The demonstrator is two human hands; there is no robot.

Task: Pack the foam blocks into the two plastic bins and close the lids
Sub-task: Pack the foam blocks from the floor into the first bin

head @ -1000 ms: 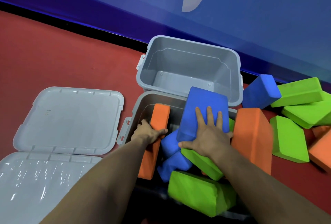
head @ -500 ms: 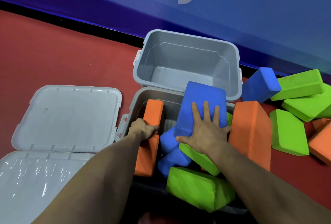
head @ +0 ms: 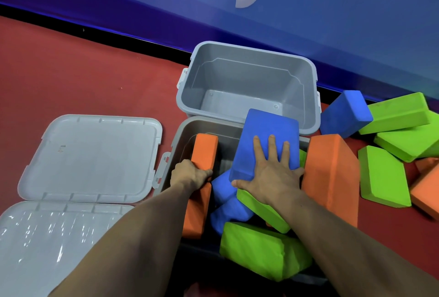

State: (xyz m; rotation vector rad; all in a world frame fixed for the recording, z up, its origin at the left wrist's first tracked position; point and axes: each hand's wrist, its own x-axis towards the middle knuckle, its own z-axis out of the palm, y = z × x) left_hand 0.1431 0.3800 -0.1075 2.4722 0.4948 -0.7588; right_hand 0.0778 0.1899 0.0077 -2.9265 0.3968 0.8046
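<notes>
Two bins (head: 249, 78), two lids (head: 95, 154), four blue blocks (head: 266, 135), several green (head: 382, 175) and orange (head: 332, 173).

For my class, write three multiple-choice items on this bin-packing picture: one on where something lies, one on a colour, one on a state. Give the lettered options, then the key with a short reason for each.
1. Where do the two flat grey plastic lids lie?
A. left of the bins
B. inside the far bin
C. on top of the loose blocks

2. What colour is the foam block under the right hand?
A. green
B. blue
C. orange

3. What is the state of the far grey plastic bin?
A. full of blocks
B. closed with a lid
C. open and holding nothing

Key:
1 A, both lids rest on the red floor, left of the bins.
2 B, the spread fingers press on a blue block.
3 C, its bare bottom shows and no lid is on it.
</notes>
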